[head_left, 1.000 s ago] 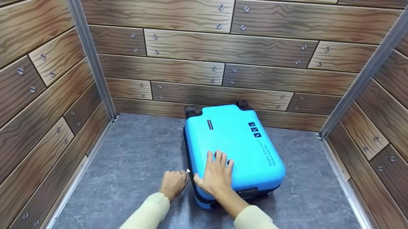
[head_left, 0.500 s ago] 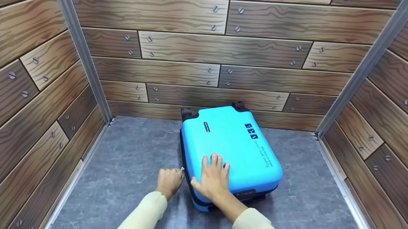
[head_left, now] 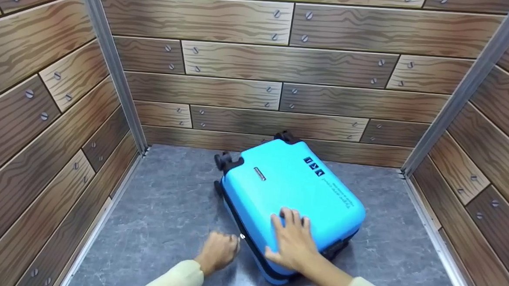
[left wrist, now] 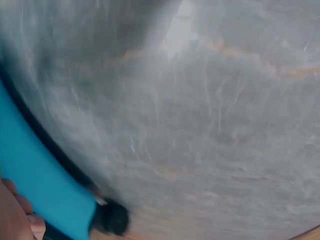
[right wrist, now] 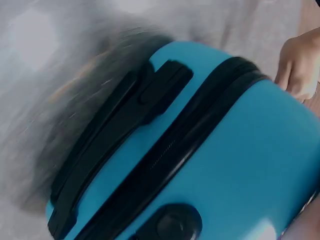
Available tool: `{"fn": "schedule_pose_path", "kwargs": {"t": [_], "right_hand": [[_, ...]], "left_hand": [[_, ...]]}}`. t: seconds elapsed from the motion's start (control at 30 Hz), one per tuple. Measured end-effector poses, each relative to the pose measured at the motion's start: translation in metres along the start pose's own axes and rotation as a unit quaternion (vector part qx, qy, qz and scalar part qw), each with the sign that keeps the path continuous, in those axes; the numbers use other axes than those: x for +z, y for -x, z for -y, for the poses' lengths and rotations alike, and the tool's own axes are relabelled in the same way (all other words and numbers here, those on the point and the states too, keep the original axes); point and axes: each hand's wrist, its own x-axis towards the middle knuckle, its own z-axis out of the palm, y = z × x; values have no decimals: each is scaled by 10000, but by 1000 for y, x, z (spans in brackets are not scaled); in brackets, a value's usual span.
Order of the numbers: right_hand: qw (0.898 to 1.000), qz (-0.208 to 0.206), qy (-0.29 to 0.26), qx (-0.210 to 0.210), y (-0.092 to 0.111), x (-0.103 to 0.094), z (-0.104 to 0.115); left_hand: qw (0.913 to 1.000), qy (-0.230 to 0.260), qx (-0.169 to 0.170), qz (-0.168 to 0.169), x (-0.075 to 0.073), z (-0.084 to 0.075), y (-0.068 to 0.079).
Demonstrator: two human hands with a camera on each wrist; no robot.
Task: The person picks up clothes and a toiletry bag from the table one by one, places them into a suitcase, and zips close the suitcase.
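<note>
A bright blue hard-shell suitcase (head_left: 278, 179) lies flat on the floor, set at an angle, with its wheels towards the back wall. Fingers curled, my left hand (head_left: 219, 251) pinches a small shiny zipper pull (head_left: 242, 236) at the black seam on the suitcase's left side. On the top shell rests my right hand (head_left: 293, 243), fingers spread, close to the near left corner. The right wrist view shows the black side handle (right wrist: 120, 135), the black zipper band (right wrist: 170, 150) and my left hand beyond the case.
Grey marbled floor (head_left: 169, 191) surrounds the suitcase. Wood-plank-patterned walls (head_left: 232, 59) stand at the back and both sides, with metal strips along their corners and lower edges. One black wheel (head_left: 286, 137) is close to the back wall.
The suitcase has turned counterclockwise, its wheeled end swinging left and its near end shifting right and closer. Both hands have moved with it, the left still at the zipper pull.
</note>
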Motion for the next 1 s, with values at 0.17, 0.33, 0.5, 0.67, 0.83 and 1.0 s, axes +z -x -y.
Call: {"fn": "schedule_pose_path", "kwargs": {"t": [0.17, 0.33, 0.5, 0.67, 0.83, 1.0], "right_hand": [[9998, -195, 94, -35, 0, -2, 2], [9992, -326, 95, 216, -12, 2, 13], [9992, -206, 116, 337, -16, 3, 18], [9994, -178, 108, 294, -15, 4, 22], [9991, -150, 193, 343, -12, 3, 22], [9992, -48, 153, 357, -10, 3, 20]], "left_hand": [[9978, 136, -100, -641, 9, -12, -7], [9977, -68, -142, -660, 15, -11, -12], [9946, -244, -863, -517, 19, 7, -17], [9894, 4, -1451, -67, 17, 28, -22], [9927, 180, -1186, 98, 15, 32, -20], [9937, 131, -1110, 72, 13, 28, -17]]}}
